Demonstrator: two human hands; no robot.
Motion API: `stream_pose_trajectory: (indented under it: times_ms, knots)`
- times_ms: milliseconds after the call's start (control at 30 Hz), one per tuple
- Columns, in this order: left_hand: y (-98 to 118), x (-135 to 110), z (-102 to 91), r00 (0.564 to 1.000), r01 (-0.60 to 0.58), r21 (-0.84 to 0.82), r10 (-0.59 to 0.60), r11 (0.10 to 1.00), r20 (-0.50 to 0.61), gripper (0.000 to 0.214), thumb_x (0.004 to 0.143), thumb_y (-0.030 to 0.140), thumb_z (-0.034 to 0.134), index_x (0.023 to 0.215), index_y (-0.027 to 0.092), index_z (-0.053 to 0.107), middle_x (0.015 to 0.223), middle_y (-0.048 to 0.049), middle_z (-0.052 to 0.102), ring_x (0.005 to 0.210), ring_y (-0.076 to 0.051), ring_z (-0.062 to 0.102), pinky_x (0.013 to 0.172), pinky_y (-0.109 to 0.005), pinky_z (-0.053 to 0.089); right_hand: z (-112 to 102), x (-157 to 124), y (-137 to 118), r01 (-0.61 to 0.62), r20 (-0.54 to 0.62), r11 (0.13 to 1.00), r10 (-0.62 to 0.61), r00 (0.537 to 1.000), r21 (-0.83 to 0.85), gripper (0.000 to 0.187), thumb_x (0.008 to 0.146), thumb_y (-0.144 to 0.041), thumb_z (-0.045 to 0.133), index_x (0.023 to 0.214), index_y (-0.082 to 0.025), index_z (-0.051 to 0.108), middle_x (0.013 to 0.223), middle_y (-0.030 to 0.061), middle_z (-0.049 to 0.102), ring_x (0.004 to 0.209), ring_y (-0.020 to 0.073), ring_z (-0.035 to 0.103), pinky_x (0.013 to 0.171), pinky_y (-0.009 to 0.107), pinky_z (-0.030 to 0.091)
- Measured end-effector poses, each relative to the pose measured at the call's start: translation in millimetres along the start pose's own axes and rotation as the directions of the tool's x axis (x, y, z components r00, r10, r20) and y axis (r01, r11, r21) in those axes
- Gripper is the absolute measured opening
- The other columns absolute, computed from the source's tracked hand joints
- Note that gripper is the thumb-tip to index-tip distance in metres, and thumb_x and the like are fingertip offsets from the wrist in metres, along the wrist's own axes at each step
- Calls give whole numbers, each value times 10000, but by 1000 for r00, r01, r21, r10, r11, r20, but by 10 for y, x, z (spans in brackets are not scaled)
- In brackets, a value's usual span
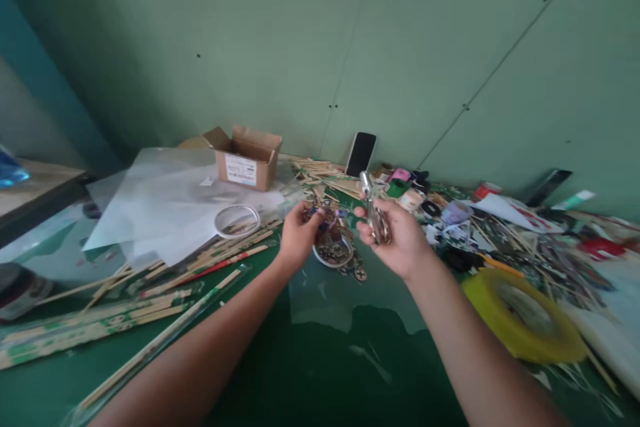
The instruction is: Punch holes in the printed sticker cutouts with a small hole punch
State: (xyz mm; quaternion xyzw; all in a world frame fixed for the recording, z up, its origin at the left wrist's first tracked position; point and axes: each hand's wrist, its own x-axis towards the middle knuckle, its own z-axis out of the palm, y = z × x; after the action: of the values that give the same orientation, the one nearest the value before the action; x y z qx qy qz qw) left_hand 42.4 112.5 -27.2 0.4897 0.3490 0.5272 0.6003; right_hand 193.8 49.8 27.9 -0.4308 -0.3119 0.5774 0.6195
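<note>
**Both hands up over the bowl, small parts in each**

Your right hand (395,237) is clenched around a small shiny metal clip-like tool (374,210), its silver tip poking up above your fingers; the exact kind is too blurred to tell. Your left hand (299,237) is pinched shut on a small dark, multi-coloured trinket (325,217), held just beside the tool. Both hover directly above the little round bowl of dark mixed bits (334,252), which sits on the green table top (325,373).

Progress, judged from the layout: piece and tool are in hand and brought close but don't look joined yet; the bowl looks still well filled, so plenty appears left.

Taking the bowl as landmark:
- Just below it, a clear plastic sheet (320,300).
- Left, a white tape ring (237,221), then loose bamboo sticks (150,293) and pale translucent sheets (165,207).
- Behind-left, an open brown cardboard box (246,157).
- Behind, a black phone (361,154) leaning upright on the green wall (300,33).
- Right, a mess of small craft clutter (500,233); nearer you, a big yellow tape roll (523,317).
</note>
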Motion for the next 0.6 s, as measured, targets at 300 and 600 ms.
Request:
stream_pose_trajectory:
  times_ms: [300,600]
  knots:
    - [150,-7,1,999,-26,-48,25,999,-24,369,749,479,713,725,215,456,432,118,439,286,-70,413,300,-184,333,-249,-69,390,161,56,907,-151,987,-390,401,765,-542,700,585,-212,559,531,-18,567,490,130,535,520,273,456]
    - [205,-1,17,1000,25,-48,-24,999,14,260,761,360,690,718,193,496,463,68,571,336,-77,487,368,-191,430,-366,-59,492,153,30,574,-218,976,-804,357,839,-493,563,597,-232,531,538,24,608,490,181,576,491,279,395]
